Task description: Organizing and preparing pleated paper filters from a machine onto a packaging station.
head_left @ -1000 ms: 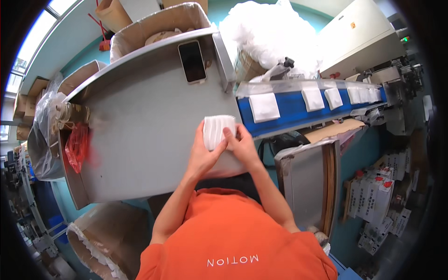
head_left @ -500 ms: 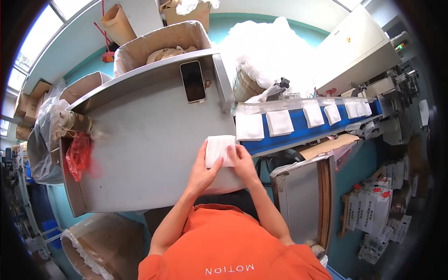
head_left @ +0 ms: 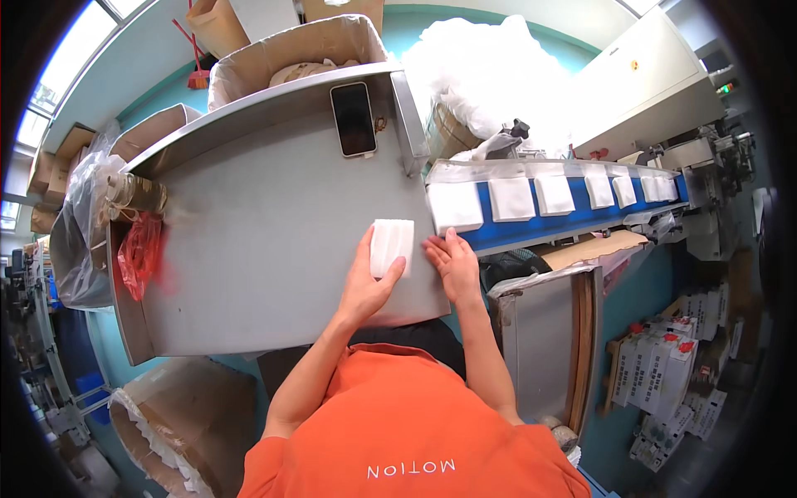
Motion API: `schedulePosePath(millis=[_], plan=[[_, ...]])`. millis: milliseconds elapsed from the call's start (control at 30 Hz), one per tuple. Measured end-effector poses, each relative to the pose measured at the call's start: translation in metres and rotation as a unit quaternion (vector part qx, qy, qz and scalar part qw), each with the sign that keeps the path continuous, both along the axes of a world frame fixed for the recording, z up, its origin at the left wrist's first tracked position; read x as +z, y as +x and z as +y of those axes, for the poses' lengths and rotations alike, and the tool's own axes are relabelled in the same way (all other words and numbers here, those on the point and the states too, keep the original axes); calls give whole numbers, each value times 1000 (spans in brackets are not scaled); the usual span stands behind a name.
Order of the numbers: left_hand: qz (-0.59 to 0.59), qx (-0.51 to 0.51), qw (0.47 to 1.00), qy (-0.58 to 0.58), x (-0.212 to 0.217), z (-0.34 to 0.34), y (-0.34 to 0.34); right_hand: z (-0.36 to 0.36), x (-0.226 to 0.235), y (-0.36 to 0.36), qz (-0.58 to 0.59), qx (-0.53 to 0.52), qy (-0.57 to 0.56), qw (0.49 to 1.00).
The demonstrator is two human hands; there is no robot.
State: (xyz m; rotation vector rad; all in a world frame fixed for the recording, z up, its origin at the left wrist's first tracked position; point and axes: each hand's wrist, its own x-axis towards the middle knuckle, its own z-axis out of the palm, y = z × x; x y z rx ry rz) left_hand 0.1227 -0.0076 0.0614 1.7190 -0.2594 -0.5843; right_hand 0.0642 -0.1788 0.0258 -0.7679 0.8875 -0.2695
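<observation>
My left hand (head_left: 365, 280) grips a small stack of folded white tissues (head_left: 393, 242) just above the grey metal table (head_left: 249, 257), near its right side. The thumb lies across the stack's face, with the fingers along its left edge. Apart from the stack, my right hand (head_left: 457, 267) is open and holds nothing, its fingers pointing up and left. It is beside the near end of a blue conveyor belt (head_left: 513, 232). At that end lies a white tissue stack (head_left: 455, 206), close above my right fingertips. Several similar stacks sit in a row along the belt.
A phone (head_left: 354, 120) lies at the table's far edge. Red plastic (head_left: 139, 256) hangs at its left end. Behind stands a lined bin (head_left: 299, 46), with a large white bag (head_left: 490, 75) right of it. A metal-topped stand (head_left: 535, 349) is at my right, a cardboard box (head_left: 199, 415) lower left.
My right hand has let go of the tissue stack and moved right toward the belt's end. The left hand keeps the stack, now more upright. Belt stacks have shifted nearer, and the view has moved slightly.
</observation>
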Motion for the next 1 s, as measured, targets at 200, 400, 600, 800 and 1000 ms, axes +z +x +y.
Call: schedulePosePath(millis=[200,400,600,800,1000], plan=[[42,-43,998,-16,-6,-2,-6,41,20,3,-12,206,-227,952],[13,-16,999,-26,-7,-1,-5,30,10,-8,13,226,-130,965],[10,-40,999,-24,-2,-7,-6,37,11,4,-4,194,-219,956],[55,-23,997,-50,-7,0,-1,17,-7,-13,35,98,-98,990],[111,-95,986,-85,-16,9,-1,55,26,3,38,184,-312,931]])
